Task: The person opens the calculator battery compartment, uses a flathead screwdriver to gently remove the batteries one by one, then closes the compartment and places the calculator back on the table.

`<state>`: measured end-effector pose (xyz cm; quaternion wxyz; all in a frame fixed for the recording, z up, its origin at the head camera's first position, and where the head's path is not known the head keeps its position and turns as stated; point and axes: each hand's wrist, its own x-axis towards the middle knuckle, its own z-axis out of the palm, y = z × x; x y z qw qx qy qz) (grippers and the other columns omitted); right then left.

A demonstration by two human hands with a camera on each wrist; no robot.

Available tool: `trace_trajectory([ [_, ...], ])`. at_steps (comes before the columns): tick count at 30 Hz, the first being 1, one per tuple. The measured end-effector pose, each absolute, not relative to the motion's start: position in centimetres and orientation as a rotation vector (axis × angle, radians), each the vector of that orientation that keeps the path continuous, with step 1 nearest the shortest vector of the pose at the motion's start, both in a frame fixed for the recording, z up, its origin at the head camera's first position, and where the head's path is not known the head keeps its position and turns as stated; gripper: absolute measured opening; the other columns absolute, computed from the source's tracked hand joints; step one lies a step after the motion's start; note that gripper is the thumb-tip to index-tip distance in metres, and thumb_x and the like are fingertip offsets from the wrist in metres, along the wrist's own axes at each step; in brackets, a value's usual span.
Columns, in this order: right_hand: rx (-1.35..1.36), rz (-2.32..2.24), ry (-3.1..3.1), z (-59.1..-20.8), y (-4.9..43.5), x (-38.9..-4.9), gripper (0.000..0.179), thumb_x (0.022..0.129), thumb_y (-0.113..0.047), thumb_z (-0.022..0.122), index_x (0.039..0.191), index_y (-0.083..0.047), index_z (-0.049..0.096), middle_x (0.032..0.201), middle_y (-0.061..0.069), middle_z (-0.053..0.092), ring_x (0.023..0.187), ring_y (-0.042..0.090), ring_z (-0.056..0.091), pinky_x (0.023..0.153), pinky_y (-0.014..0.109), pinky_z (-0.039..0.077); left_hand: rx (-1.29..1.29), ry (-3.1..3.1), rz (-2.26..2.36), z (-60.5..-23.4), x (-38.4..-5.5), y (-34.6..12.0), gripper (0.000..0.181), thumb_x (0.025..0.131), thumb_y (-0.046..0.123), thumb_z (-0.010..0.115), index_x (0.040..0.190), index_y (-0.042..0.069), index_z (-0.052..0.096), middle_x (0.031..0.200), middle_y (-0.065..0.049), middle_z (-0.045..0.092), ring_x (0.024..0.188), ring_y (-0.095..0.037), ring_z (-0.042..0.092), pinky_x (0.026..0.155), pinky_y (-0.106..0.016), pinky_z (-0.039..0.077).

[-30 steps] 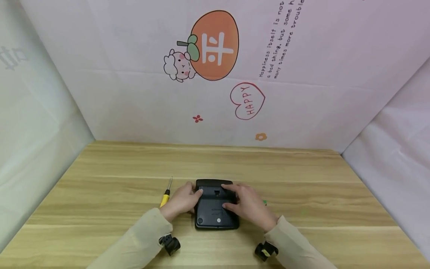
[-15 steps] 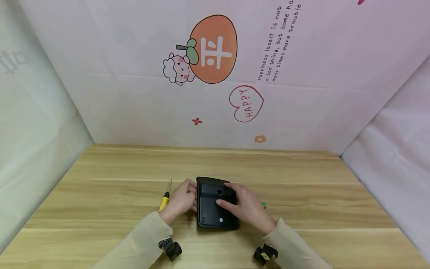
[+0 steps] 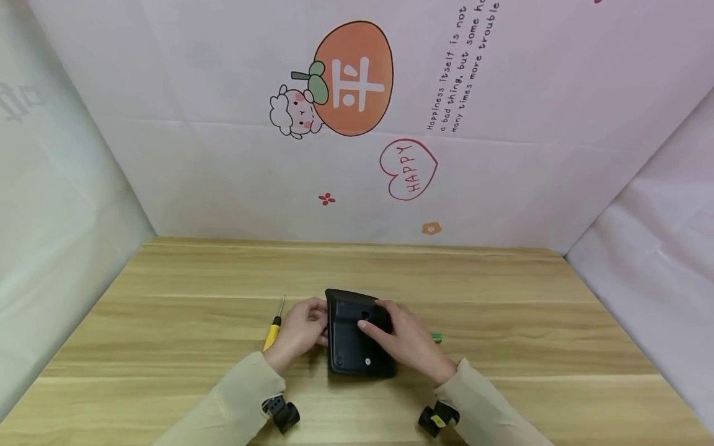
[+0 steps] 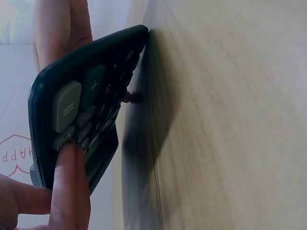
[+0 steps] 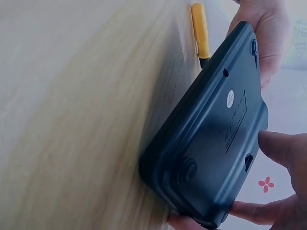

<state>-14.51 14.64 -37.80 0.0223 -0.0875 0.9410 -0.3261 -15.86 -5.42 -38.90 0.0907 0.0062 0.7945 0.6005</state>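
A black calculator (image 3: 359, 341) is tilted face down, its left edge raised off the table; light keys (image 4: 67, 106) show on its underside in the left wrist view. My right hand (image 3: 409, 337) grips its right side, thumb (image 5: 278, 148) on the back and fingertips (image 5: 187, 223) at the far edge. At the raised left edge is my left hand (image 3: 301, 328); two of its fingers (image 4: 69, 187) reach straight onto the keys while the thumb stays off the back. Beside that hand lies a screwdriver (image 3: 273, 331) with a yellow handle.
A small green cylinder (image 3: 437, 338) peeks out just right of my right hand. The wooden table (image 3: 212, 272) ends at a printed white curtain (image 3: 223, 173) behind and at the sides. Both wrists carry black cameras (image 3: 284, 415).
The calculator went from nearly flat to tilted, left edge up. My left thumb came off its back and the left fingers went to the key side. My right thumb shifted farther in on the back.
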Motion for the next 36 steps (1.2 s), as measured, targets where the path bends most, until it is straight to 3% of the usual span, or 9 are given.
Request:
trace_trajectory([
  [17,-0.251,-1.119,2.827,-37.95,14.40,-14.62,0.063,0.090,-0.049,0.061,0.135,-0.006,0.051,0.128,0.022,0.054,0.108,0.030,0.058,0.084,0.045,0.050,0.101,2.285,1.799,-39.00,-15.76,-5.29,0.022,0.094,-0.001,0.047,0.108,-0.007,0.062,0.086,-0.013,0.068,0.066,-0.013,0.061,0.062,-0.034,0.056],
  [21,-0.238,-1.131,2.809,-37.94,14.33,-14.67,0.063,0.091,-0.050,0.060,0.135,-0.007,0.051,0.129,0.021,0.054,0.105,0.028,0.059,0.082,0.044,0.050,0.095,2.274,1.796,-39.11,-15.68,-5.32,0.022,0.096,0.004,0.048,0.107,-0.007,0.062,0.085,-0.012,0.069,0.065,-0.012,0.062,0.062,-0.032,0.055],
  [27,-0.247,-1.217,2.752,-37.79,14.08,-14.75,0.060,0.092,-0.048,0.058,0.134,-0.006,0.051,0.126,0.018,0.056,0.097,0.024,0.063,0.076,0.038,0.053,0.090,2.193,1.809,-39.06,-15.49,-5.16,0.035,0.100,0.020,0.045,0.118,-0.007,0.059,0.094,-0.012,0.068,0.071,-0.012,0.062,0.066,-0.030,0.054],
  [36,-0.246,-1.347,2.675,-37.70,13.69,-14.45,0.052,0.094,-0.043,0.058,0.133,-0.009,0.055,0.122,0.017,0.061,0.100,0.026,0.064,0.073,0.035,0.053,0.059,2.125,1.833,-39.17,-15.38,-4.59,0.041,0.099,0.026,0.044,0.118,-0.006,0.058,0.098,-0.014,0.069,0.079,-0.016,0.064,0.073,-0.036,0.055],
])
